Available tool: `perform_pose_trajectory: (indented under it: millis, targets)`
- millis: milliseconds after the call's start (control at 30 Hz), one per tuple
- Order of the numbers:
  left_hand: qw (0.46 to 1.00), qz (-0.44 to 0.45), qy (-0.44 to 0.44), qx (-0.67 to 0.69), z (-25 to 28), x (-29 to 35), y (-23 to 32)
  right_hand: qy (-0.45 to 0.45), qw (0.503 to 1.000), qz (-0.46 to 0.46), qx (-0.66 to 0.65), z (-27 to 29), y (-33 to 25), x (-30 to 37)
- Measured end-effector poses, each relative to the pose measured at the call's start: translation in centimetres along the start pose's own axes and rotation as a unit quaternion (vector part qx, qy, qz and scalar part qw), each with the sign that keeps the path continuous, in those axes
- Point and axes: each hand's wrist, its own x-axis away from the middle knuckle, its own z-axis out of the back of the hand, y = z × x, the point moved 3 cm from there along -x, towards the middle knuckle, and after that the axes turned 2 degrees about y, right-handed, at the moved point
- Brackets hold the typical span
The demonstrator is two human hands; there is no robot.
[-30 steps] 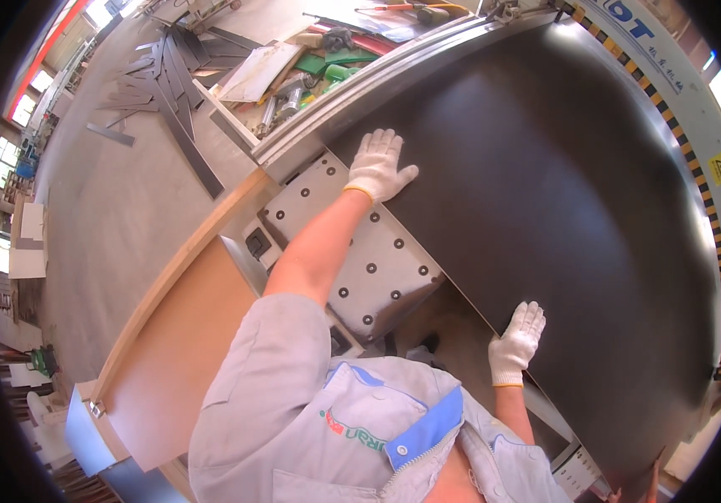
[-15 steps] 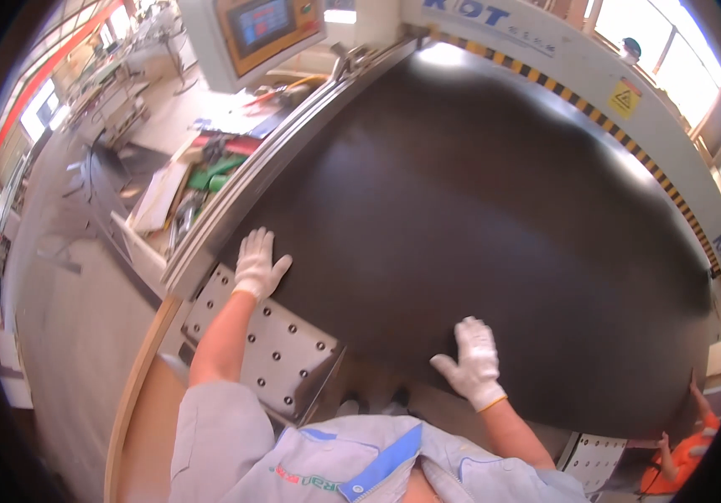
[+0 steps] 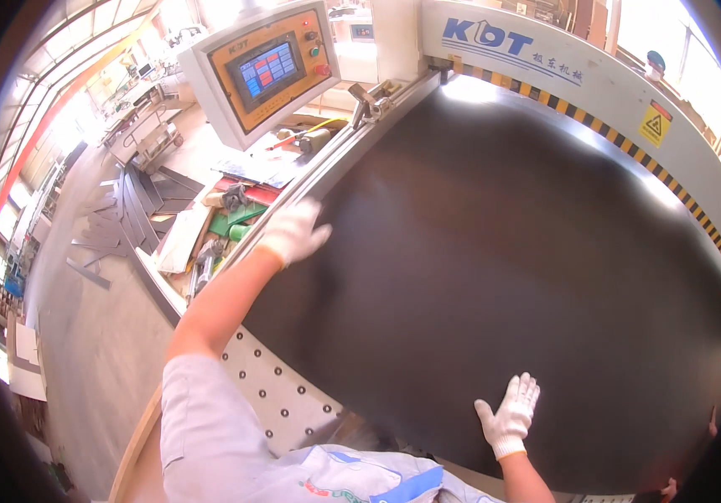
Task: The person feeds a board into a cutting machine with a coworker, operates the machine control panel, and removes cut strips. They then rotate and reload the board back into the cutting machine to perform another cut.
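A large dark board (image 3: 478,277) lies flat in front of me and runs up to the beam of a grey machine. My left hand (image 3: 293,232), in a white knitted glove, is over the board's left side beside the metal side rail (image 3: 352,138). Its fingers are stretched out and a little blurred; whether it touches the board I cannot tell. Nearer to me, my right hand (image 3: 511,417), gloved the same way, rests flat on the board with its thumb apart. Neither hand holds anything.
The machine's beam (image 3: 528,50) has a yellow-and-black striped edge. A control panel (image 3: 264,71) with a lit screen stands at the upper left. Tools and scraps fill a tray (image 3: 210,226) beside the rail. A perforated support table (image 3: 272,381) is near me. Another person's hand (image 3: 713,422) shows at the right.
My left hand has moved forward along the board's left side, up by the rail. My right hand still lies flat on the board. The view has shifted, and the other person is mostly out of it.
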Motion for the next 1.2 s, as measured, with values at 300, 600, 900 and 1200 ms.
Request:
perform_pose_trajectory:
  millis: [300, 600, 900, 1200]
  targets:
    - [0.981, 0.117, 0.149, -0.043, 10.6, -32.1, -3.6, -0.028, 0.999, 0.008, 0.015, -0.5, -0.3, -0.4]
    - [0.960, 0.225, 0.155, -0.065, 12.2, -40.2, -6.6, -0.023, 0.999, 0.029, 0.034, -1.5, -0.6, -0.1]
    - [0.963, 0.209, 0.149, -0.078, 12.1, -32.7, -5.0, -0.033, 0.998, 0.023, 0.046, -0.4, -0.7, -1.1]
    - [0.946, 0.227, 0.182, -0.142, 12.0, -26.5, -8.0, -0.037, 0.998, 0.030, 0.047, -1.0, -0.5, -0.5]
